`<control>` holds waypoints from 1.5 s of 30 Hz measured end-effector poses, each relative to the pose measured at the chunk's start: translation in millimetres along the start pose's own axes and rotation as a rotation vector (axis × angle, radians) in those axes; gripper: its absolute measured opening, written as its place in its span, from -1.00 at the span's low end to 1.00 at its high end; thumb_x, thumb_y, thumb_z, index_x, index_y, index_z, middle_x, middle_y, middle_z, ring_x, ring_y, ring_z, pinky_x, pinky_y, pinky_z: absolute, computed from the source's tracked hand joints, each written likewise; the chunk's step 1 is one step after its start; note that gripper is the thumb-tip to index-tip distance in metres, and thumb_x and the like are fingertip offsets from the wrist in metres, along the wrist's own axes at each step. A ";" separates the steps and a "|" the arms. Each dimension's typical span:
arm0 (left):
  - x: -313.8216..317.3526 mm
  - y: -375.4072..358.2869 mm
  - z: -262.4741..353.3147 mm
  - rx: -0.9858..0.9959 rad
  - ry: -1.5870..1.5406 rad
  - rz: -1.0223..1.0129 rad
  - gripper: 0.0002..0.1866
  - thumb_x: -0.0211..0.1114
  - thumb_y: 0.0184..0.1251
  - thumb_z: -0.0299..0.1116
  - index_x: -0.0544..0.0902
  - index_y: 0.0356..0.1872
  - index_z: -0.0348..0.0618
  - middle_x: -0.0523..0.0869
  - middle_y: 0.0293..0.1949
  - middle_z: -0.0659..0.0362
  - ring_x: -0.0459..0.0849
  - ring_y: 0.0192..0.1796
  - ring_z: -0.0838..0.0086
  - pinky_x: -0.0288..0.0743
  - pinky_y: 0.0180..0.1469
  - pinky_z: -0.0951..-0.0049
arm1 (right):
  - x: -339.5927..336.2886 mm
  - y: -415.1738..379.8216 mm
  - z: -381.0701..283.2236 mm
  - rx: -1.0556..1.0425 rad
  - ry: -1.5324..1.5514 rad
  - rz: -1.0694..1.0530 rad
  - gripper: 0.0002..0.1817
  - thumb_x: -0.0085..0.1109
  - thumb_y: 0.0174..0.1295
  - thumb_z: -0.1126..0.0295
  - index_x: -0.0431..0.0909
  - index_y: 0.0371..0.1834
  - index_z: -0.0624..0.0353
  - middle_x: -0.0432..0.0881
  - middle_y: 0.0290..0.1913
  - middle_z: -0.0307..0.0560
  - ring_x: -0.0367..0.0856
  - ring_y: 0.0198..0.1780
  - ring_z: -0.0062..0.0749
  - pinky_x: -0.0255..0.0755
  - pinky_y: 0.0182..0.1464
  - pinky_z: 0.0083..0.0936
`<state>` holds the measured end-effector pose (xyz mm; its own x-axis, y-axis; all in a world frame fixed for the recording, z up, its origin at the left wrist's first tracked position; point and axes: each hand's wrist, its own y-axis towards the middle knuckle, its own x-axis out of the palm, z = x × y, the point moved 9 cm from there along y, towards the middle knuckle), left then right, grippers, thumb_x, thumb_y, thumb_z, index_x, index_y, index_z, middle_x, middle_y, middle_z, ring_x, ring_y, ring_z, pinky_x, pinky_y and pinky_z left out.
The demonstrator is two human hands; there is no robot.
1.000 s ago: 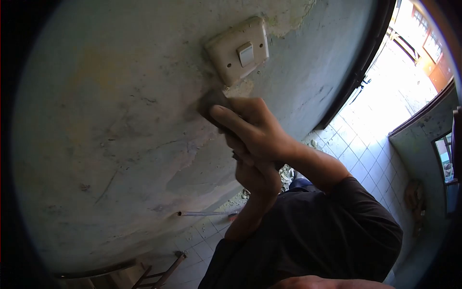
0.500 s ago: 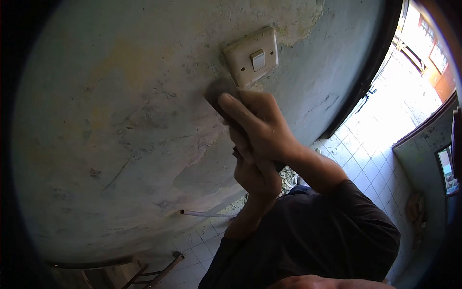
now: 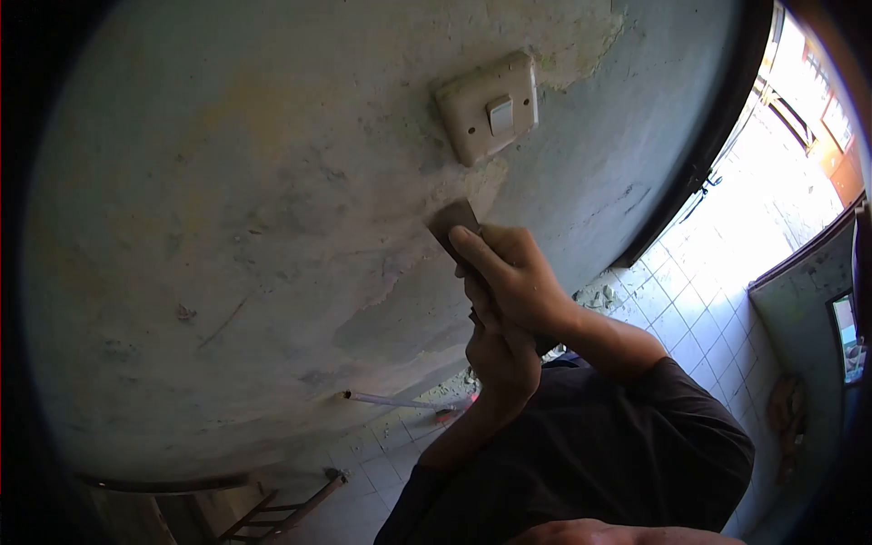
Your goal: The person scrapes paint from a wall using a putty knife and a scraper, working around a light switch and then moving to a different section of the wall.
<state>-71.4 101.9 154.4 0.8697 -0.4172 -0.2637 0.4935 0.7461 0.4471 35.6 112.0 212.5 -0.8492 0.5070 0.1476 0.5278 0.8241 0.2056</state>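
Observation:
A dark, flat-bladed scraper (image 3: 453, 218) lies with its broad end at the stained, flaking wall (image 3: 272, 227), below a cream switch plate (image 3: 488, 107) with a white rocker. My right hand (image 3: 525, 277) grips the scraper near the blade, its thumb pressed along the flat face. Just beneath it, my left hand (image 3: 505, 356) is wrapped round the lower part of the same tool. Most of the handle is hidden by my fingers.
A thin pipe (image 3: 391, 401) sticks out from the lower wall. Paint flakes (image 3: 599, 295) litter the tiled floor (image 3: 686, 300) along the wall's foot. A wooden ladder-like frame (image 3: 289, 518) is at the lower left; a bright doorway (image 3: 772, 182) opens at the right.
Both hands and the scraper have moved down and slightly right, away from the switch plate. The view has shifted a little, and the grip is unchanged.

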 end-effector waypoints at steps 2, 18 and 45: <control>-7.6 8.3 24.2 0.154 -0.038 0.014 -0.35 -0.06 0.64 -0.15 0.19 0.50 -0.53 0.63 0.13 -0.40 0.71 0.05 -0.28 0.62 0.02 0.03 | 5.1 -5.0 -26.0 0.033 0.015 -0.030 -0.46 0.09 0.59 0.03 0.59 -0.40 0.32 0.51 -0.67 -0.30 0.46 -0.66 -0.71 0.32 -0.62 -0.64; 30.0 -7.9 -25.9 -0.108 -0.058 -0.270 -0.35 -0.13 0.69 -0.01 0.24 0.38 -0.51 0.73 -0.44 -0.03 0.76 -0.42 0.08 0.58 -0.34 0.21 | -4.1 -10.5 -2.8 0.052 -0.076 -0.134 -0.48 0.05 0.59 0.07 0.62 -0.36 0.36 0.57 -0.56 -0.23 0.56 -0.50 -0.59 0.46 -0.42 -0.49; 46.2 -32.1 -56.5 -0.149 -0.146 -0.354 -0.29 -0.22 0.77 0.01 0.67 -0.50 -0.25 0.52 -0.64 0.14 0.55 -0.54 0.36 0.34 -0.36 0.31 | -122.9 -16.7 -61.3 0.160 -0.693 -0.011 -0.64 0.12 0.56 0.21 0.69 -0.15 0.35 0.65 -0.57 -0.10 0.67 -0.67 -0.49 0.56 -0.64 -0.56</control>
<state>-47.6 88.0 79.5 0.6438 -0.7230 -0.2506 0.7652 0.6055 0.2188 132.3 20.4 250.2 -0.6982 0.4988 -0.5135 0.5554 0.8300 0.0509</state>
